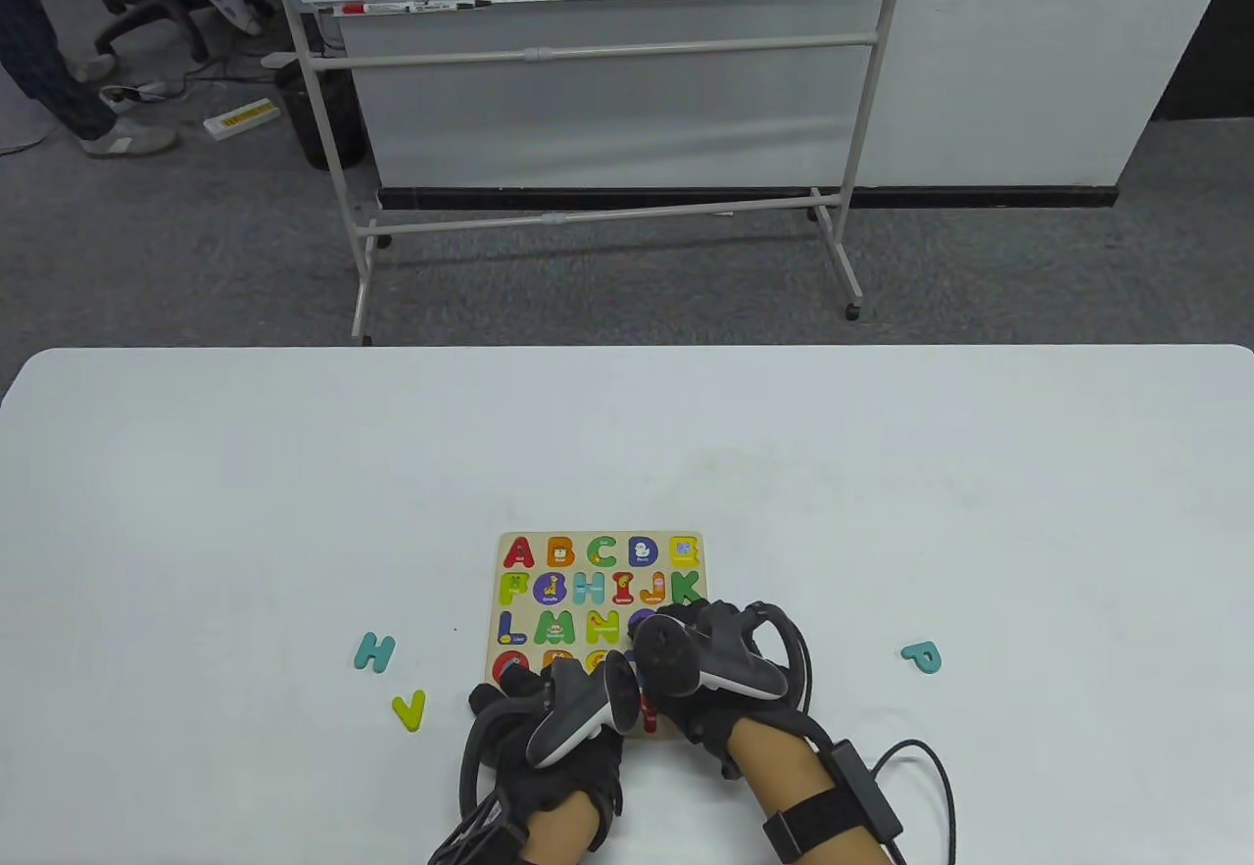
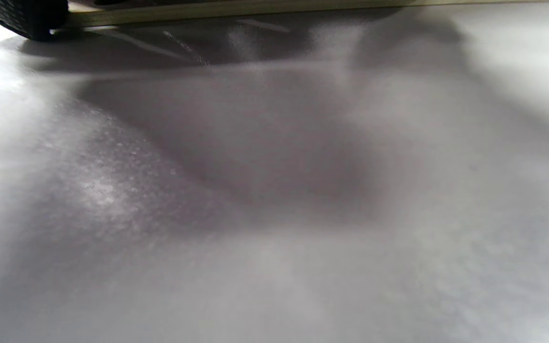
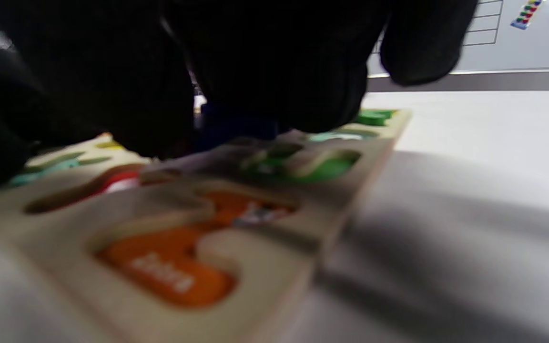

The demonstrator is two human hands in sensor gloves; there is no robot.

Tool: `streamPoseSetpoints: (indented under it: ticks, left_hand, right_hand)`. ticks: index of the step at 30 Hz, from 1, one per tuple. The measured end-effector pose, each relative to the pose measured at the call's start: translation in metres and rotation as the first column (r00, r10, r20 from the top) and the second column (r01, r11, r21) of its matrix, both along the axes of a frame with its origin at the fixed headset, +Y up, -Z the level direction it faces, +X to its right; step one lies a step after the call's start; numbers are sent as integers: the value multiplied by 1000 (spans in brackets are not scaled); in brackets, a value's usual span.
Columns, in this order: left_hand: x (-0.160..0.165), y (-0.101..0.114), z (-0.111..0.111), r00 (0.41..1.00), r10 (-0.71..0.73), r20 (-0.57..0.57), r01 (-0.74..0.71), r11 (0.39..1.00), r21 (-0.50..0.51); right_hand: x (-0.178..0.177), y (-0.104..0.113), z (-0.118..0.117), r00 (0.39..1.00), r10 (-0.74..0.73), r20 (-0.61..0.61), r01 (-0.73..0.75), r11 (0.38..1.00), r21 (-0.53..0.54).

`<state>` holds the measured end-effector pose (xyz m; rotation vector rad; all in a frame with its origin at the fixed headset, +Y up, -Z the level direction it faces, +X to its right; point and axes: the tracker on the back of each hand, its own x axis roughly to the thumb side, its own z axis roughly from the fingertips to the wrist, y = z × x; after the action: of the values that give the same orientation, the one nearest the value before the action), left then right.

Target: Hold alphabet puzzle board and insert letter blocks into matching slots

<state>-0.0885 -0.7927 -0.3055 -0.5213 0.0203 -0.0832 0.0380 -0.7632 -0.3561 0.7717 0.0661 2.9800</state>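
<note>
Alphabet puzzle board (image 1: 598, 600) lies flat on the white surface (image 1: 882, 473), its near rows covered by both hands. Left hand (image 1: 549, 708) rests at the board's near-left corner, right hand (image 1: 715, 659) presses fingers (image 3: 274, 71) onto its slots; either grip's contents cannot be told. Loose teal H (image 1: 374, 652) and yellow V (image 1: 409, 710) lie left of the board, teal P (image 1: 922, 656) well apart on the right.

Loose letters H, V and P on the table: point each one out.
H (image 1: 374, 651): table view, on its crossbar, left of the board.
V (image 1: 409, 710): table view, on its lower tip, beside the left hand.
P (image 1: 922, 656): table view, on its bowl, right of the hands.
</note>
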Motion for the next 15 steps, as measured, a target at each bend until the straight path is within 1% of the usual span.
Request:
streamPoseSetpoints:
  ticks: [15]
  left_hand:
    - [0, 0, 0, 1000, 4, -2, -4, 1000, -2]
  right_hand:
    - [-4, -2, 0, 999, -41, -30, 41, 999, 13]
